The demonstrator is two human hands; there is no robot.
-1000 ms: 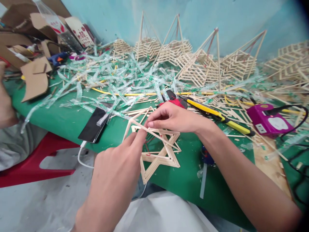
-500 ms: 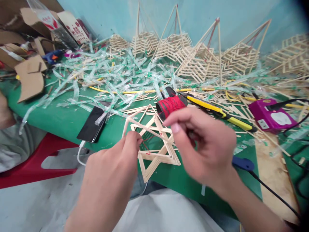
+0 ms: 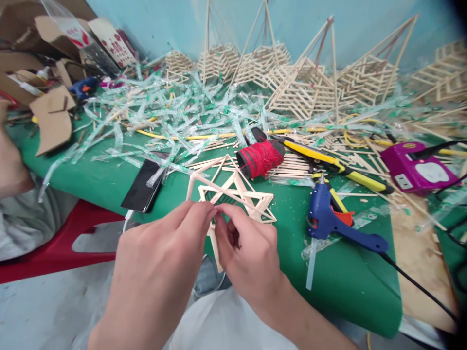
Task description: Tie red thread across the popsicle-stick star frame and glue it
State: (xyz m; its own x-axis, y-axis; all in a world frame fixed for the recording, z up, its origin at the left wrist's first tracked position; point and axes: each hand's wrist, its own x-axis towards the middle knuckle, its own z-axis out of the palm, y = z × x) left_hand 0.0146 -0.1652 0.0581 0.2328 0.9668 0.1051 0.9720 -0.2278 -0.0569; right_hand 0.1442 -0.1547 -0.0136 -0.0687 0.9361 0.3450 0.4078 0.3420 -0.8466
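A star-shaped frame of thin wooden sticks [image 3: 255,195] lies in front of me at the green table's edge, partly covered by my hands. My left hand [image 3: 164,248] is closed in a pinch on the frame's left side. Against its fingertips, my right hand [image 3: 246,243] is also pinched; what sits between those fingers is too small to make out. Just beyond the frame rests a spool of red thread [image 3: 260,158]. A blue glue gun [image 3: 328,218] with a clear glue stick lies to the right of my right hand.
Behind are several stick-built star structures [image 3: 299,92] and a heap of clear-green plastic strips [image 3: 175,107]. A yellow cutter [image 3: 314,155], a purple box [image 3: 418,167] and a black phone [image 3: 144,187] lie around. At left, another person's arm [image 3: 12,160] shows by a red stool [image 3: 87,218].
My right hand has moved left and down from near the spool to meet my left fingertips. The glue gun it covered now shows. The left hand stays at the star frame.
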